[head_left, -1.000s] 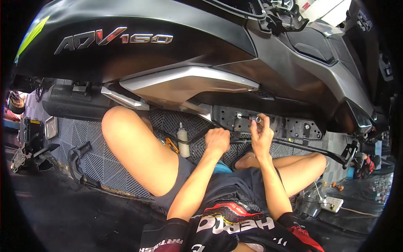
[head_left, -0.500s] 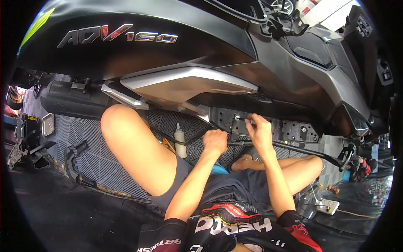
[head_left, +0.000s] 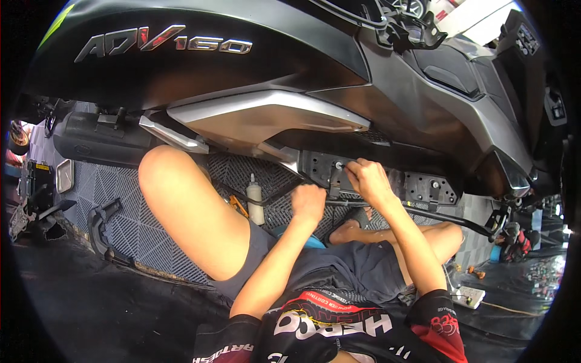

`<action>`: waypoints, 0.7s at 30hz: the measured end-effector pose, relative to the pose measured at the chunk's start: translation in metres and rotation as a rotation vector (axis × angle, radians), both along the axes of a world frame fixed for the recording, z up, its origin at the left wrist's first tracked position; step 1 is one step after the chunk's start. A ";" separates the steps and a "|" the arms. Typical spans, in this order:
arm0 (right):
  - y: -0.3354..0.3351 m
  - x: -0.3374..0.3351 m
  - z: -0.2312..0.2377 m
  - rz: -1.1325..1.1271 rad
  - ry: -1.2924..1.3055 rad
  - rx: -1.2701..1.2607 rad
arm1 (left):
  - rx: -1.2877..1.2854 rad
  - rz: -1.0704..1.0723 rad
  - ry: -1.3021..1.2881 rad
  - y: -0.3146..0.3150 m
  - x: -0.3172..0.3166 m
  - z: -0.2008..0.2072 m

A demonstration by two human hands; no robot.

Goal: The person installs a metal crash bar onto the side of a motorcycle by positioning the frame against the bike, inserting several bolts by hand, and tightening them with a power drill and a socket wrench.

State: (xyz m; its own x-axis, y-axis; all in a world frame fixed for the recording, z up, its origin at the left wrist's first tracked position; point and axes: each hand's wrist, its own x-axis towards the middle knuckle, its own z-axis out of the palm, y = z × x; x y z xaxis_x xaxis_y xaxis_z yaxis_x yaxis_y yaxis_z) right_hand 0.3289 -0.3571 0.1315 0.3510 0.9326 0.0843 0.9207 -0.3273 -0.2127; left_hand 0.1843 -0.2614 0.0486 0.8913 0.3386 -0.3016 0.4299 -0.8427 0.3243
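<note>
My left hand (head_left: 308, 203) is closed in a fist around a black tubular bar (head_left: 439, 215) that runs low along the scooter's side; its fingertips are hidden. My right hand (head_left: 368, 180) has thumb and fingers pinched together, right beside a silver bolt (head_left: 338, 165) on the dark metal footboard plate (head_left: 316, 163). Whether the pinch holds a small part is hidden by the fingers. Farther right, another silver bolt (head_left: 435, 184) sits in the perforated end of the plate.
The scooter's black body (head_left: 139, 78) with a silver trim panel (head_left: 260, 118) fills the far side. Between my legs stand a pale bottle (head_left: 255, 202) and an orange-handled tool (head_left: 238, 206). A black bracket (head_left: 100, 233) lies left, a white power strip (head_left: 469, 297) right.
My right hand has moved slightly left, its fingertips now closer to the bolt, and its forearm has swung outward to the right. The left hand stays nearly in place.
</note>
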 end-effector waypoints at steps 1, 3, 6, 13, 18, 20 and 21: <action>0.002 0.002 0.003 0.007 0.041 0.000 | 0.041 -0.001 0.045 -0.007 -0.002 0.000; 0.007 0.007 0.005 0.008 0.084 -0.015 | 0.121 0.022 0.013 -0.015 -0.009 -0.003; 0.018 0.010 0.012 0.001 0.115 -0.077 | 0.212 0.045 -0.029 -0.016 -0.008 -0.001; 0.019 0.023 0.007 -0.038 0.137 -0.091 | 0.428 0.047 -0.087 -0.063 -0.015 0.021; 0.025 0.033 0.006 0.006 0.098 -0.135 | 0.472 0.032 -0.140 -0.072 -0.016 0.023; 0.023 0.036 0.004 0.006 0.100 -0.122 | 0.373 -0.013 -0.295 -0.083 -0.018 0.039; 0.021 0.038 0.004 0.009 0.096 -0.118 | 0.388 -0.075 -0.321 -0.098 -0.014 0.039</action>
State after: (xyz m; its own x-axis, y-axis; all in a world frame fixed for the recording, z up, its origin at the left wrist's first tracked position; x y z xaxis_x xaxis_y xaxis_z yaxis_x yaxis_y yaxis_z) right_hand 0.3665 -0.3358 0.1359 0.3435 0.9372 -0.0600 0.9010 -0.3469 -0.2605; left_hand 0.1707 -0.3598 0.0878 0.9446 0.3031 0.1262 0.2938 -0.9519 0.0873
